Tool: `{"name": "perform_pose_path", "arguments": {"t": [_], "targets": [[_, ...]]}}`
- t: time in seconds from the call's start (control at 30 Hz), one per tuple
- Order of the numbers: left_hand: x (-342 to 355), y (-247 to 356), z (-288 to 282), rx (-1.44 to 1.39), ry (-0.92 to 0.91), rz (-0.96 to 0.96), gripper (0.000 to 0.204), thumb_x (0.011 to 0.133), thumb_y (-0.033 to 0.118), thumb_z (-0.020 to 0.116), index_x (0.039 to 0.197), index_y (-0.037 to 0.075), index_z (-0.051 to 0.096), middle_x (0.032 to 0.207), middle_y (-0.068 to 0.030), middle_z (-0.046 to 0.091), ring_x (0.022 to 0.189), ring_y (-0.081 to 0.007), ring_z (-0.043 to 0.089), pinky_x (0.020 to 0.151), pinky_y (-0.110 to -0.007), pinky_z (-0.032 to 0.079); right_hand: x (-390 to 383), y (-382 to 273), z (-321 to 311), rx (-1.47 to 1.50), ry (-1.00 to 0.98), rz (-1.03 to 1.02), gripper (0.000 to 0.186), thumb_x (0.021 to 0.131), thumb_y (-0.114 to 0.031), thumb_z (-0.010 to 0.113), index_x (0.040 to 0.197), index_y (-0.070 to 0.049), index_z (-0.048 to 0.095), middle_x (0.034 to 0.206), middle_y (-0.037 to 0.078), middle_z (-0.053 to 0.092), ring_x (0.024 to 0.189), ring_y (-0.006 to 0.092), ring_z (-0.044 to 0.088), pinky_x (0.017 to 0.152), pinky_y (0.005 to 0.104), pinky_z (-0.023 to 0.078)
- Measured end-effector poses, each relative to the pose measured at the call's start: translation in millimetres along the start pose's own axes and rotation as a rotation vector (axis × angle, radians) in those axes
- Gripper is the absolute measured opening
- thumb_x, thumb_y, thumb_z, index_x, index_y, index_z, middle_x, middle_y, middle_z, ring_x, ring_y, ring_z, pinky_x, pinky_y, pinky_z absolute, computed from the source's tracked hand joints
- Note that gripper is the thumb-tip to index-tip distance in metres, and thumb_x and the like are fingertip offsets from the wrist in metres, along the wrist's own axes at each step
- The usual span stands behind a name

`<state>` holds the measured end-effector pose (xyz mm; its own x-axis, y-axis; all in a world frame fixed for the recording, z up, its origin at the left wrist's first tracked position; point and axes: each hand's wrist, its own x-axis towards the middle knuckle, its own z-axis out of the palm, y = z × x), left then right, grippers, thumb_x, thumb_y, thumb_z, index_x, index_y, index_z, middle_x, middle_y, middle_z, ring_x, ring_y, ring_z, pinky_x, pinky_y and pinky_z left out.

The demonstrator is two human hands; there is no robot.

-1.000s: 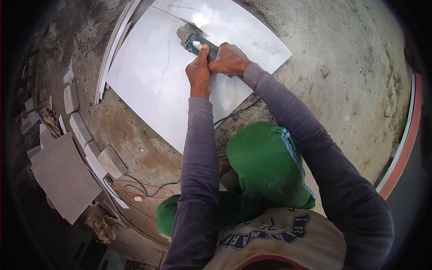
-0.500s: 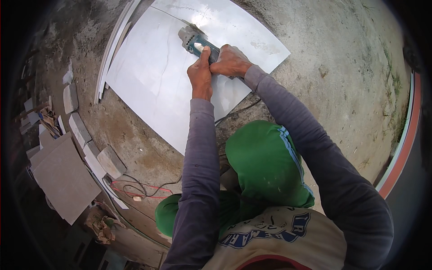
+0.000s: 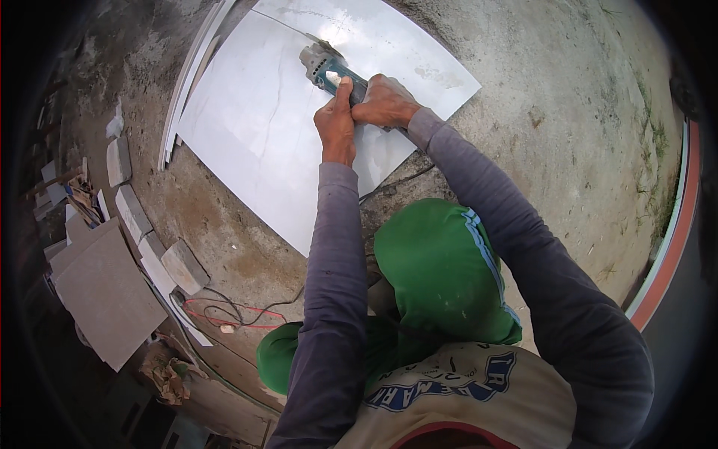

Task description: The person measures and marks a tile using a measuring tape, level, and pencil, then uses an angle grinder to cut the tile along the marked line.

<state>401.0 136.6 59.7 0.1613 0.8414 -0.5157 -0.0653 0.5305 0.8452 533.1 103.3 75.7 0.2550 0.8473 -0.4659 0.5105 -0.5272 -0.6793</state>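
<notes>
A teal angle grinder (image 3: 326, 73) with a grey metal head is held over a large glossy white tile (image 3: 254, 142) on the ground. My left hand (image 3: 336, 123) wraps round its body, thumb stretched along the top. Just right of it, my right hand (image 3: 385, 102) closes round the rear of the grinder. The disc side faces the tile's far part, and a thin dark line (image 3: 284, 25) runs from there toward the tile's far left edge. Whether the disc touches the tile I cannot tell. Greyish dust lies near the grinder's head.
White strips (image 3: 187, 82) lie along the tile's left side. Several pale blocks (image 3: 134, 213) line the left, beside stacked grey-brown tiles (image 3: 108, 295). A dark cord (image 3: 404, 179) trails by my knee, and more cable (image 3: 239, 314) coils at lower left. Rough concrete (image 3: 553, 150) spreads to the right.
My hands and the grinder have shifted very slightly to the right. Both hands keep the same grip; the tile looks otherwise the same.
</notes>
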Motion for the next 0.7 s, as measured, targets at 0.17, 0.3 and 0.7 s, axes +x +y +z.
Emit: {"name": "perform_pose_path", "arguments": {"t": [0.17,0.3,0.7], "targets": [[-3.3,-2.9,-6.6,0.032,-0.036,-0.019,0.067,0.094,0.047,0.084,0.119,-0.014,0.073,0.115,-0.0132,0.073,0.099,-0.018,0.067,0.091,-0.032,0.054,-5.0,-0.9,-1.2,0.003,-0.041,0.0,0.05,0.071,-0.036,0.076,0.087,0.011,0.076,0.078,0.023,0.076,0.075,0.0346,0.078,0.072,0.0431,0.063],[-6.2,-4.3,-2.4,0.024,-0.036,-0.005,0.065,0.093,0.047,0.084,0.117,-0.013,0.073,0.113,-0.0122,0.072,0.098,-0.0176,0.066,0.09,-0.031,0.054,-4.9,4.9,1.2,-0.004,-0.01,0.006,0.054,0.072,-0.036,0.076,0.093,0.013,0.075,0.084,0.025,0.077,0.079,0.0362,0.079,0.074,0.0434,0.064],[-10.5,-8.2,-2.8,0.024,-0.042,-0.001,0.064,0.094,0.046,0.084,0.116,-0.013,0.074,0.113,-0.0121,0.072,0.099,-0.0172,0.066,0.092,-0.031,0.053,-9.7,5.8,1.1,-0.03,-0.012,0.013,0.053,0.072,-0.037,0.076,0.091,0.013,0.076,0.086,0.025,0.078,0.081,0.0361,0.079,0.075,0.0433,0.064]]}}
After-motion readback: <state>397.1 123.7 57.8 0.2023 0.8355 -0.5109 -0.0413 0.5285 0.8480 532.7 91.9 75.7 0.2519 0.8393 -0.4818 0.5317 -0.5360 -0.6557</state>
